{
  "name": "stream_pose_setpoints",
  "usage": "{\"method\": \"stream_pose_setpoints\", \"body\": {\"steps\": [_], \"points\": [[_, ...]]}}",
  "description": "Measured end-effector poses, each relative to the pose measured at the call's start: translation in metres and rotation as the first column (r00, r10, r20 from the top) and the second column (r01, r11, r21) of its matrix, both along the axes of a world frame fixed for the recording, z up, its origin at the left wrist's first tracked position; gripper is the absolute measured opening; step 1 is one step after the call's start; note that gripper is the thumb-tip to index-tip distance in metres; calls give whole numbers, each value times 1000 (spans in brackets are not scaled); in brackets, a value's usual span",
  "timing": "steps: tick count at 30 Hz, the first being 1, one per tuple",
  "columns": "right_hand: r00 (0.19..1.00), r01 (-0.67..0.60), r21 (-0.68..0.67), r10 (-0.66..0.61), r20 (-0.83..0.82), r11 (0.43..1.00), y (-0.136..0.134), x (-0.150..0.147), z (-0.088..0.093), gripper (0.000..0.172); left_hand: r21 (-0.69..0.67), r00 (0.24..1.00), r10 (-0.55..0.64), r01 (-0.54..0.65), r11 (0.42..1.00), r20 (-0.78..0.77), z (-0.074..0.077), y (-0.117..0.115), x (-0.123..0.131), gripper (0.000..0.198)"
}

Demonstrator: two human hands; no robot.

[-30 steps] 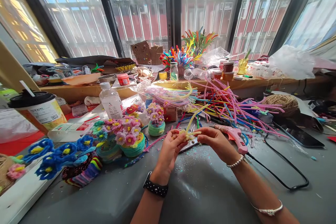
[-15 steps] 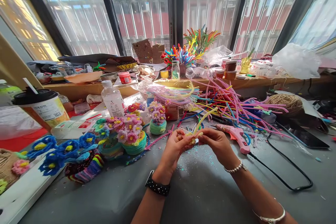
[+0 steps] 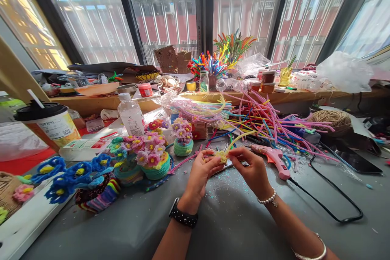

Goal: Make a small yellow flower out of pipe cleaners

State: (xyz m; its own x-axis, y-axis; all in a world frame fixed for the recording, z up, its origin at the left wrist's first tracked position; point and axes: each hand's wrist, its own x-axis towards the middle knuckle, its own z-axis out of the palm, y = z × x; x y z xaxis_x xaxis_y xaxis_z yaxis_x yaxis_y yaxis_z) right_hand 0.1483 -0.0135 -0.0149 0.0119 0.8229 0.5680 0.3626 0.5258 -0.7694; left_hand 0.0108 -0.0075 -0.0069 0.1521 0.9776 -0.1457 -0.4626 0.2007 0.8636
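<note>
Between my hands is a yellow pipe cleaner, bent into a small bunched shape, with a long straight tail rising to the upper right. My left hand pinches the bunched part from the left. On the other side, my right hand closes thumb and forefinger on the strand where the tail leaves the bunch. A metal tool, perhaps scissors, lies just behind my fingers, partly hidden. Under my hands, blue-green glitter is scattered over the grey table.
Pipe-cleaner flower pots and blue flowers stand at left, near a drink cup and a water bottle. A pink glue gun with a black cord lies right. Loose pipe cleaners, twine and a phone are behind it.
My fingers have shifted around the yellow pipe cleaner, so more of its bunched part shows. My right hand has turned slightly and moved a little left; the tail now leans lower.
</note>
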Motion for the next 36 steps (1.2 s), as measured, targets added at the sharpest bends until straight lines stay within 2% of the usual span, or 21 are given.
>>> {"method": "stream_pose_setpoints", "body": {"steps": [4,7,19,23,27,31,33,36], "points": [[955,20,232,-88,284,973,-1,1,-2,15,24,1000,14,-13,1000,-27,-1,0,0,35],[911,-23,305,-106,399,952,0,4,-5,19,22,1000,15,-14,1000,-27,-2,1,0,34],[836,-56,379,-165,524,924,0,3,-4,19,6,1000,4,-4,1000,-24,-3,1,0,33],[842,-100,357,-113,527,929,1,2,-4,22,11,1000,13,-13,1000,-29,-5,2,-1,37],[916,-89,299,-39,399,950,1,2,-3,21,14,1000,16,-16,1000,10,-4,1,-1,37],[988,10,80,-22,156,997,1,1,-1,12,8,1000,13,-13,1000,29,-2,2,-2,35],[997,-23,-31,25,76,999,2,1,1,12,2,1000,14,-15,1000,24,-2,2,-2,36],[995,-99,-112,101,12,989,3,1,2,17,-6,1000,21,-21,1000,18,-2,2,-2,38]]}}
